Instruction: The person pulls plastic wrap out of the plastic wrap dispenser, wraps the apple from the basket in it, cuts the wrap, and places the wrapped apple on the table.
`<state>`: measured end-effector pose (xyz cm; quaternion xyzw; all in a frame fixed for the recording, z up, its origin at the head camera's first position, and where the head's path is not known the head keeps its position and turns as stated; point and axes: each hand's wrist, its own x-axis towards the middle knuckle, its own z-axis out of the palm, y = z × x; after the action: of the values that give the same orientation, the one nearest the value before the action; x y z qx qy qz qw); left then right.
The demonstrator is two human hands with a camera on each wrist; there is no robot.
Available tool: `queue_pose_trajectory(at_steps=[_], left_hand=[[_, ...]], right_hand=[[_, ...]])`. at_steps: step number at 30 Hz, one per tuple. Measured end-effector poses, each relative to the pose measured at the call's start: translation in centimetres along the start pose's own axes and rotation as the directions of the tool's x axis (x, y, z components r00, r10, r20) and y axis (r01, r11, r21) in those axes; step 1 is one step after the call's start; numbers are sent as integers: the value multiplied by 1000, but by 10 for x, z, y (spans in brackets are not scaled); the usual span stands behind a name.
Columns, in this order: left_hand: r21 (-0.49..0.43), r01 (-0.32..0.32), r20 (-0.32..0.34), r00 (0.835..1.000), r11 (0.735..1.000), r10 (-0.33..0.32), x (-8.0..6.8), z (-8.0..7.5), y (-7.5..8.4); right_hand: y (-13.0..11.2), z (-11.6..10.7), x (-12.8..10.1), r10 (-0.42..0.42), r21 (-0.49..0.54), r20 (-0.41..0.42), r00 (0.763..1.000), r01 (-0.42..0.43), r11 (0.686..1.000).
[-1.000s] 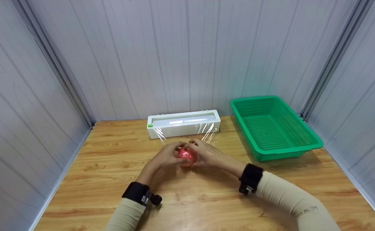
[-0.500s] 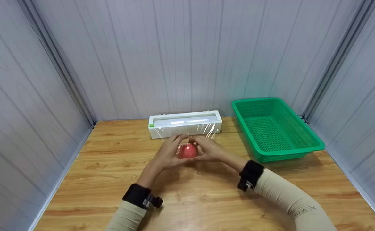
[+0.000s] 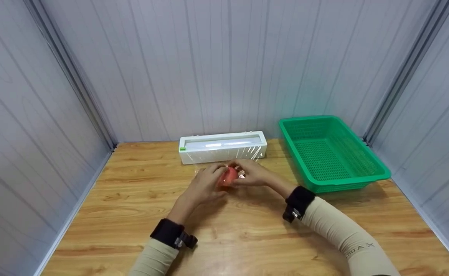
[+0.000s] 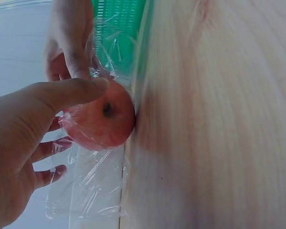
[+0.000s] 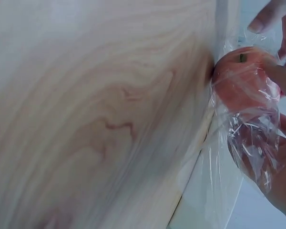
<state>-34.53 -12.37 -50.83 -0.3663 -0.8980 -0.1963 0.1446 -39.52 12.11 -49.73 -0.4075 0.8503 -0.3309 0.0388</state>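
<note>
A red apple [image 3: 228, 176] sits on the wooden table [image 3: 247, 230], partly covered in clear cling film [image 4: 93, 186]. My left hand [image 3: 205, 184] cups its left side, with the thumb [image 4: 71, 90] lying over the top of the apple [image 4: 102, 121]. From the right, my right hand [image 3: 249, 174] pinches the film against the apple [image 5: 240, 78]. Crumpled film [image 5: 252, 138] bunches over the right palm. Film still runs back toward the white dispenser box [image 3: 222, 147] just behind the hands.
An empty green plastic basket [image 3: 332, 153] stands at the back right of the table. Grey panel walls close in on three sides. Bare wood stretches in front of the hands and to the left.
Both hands have carried the apple a little farther toward the dispenser. The stretched film has slackened and gathered round the apple, which is now more covered by my fingers.
</note>
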Motion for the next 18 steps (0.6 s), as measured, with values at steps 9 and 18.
queue_pose_trajectory(at_steps=[9, 18], left_hand=[[-36, 19, -3, 1000, 999, -19, 7, 7, -4], [-21, 70, -5, 998, 997, -70, 14, 13, -8]], right_hand=[[11, -2, 3, 56, 117, 33, 998, -59, 991], [14, 0, 6, 76, 206, 27, 997, -80, 975]])
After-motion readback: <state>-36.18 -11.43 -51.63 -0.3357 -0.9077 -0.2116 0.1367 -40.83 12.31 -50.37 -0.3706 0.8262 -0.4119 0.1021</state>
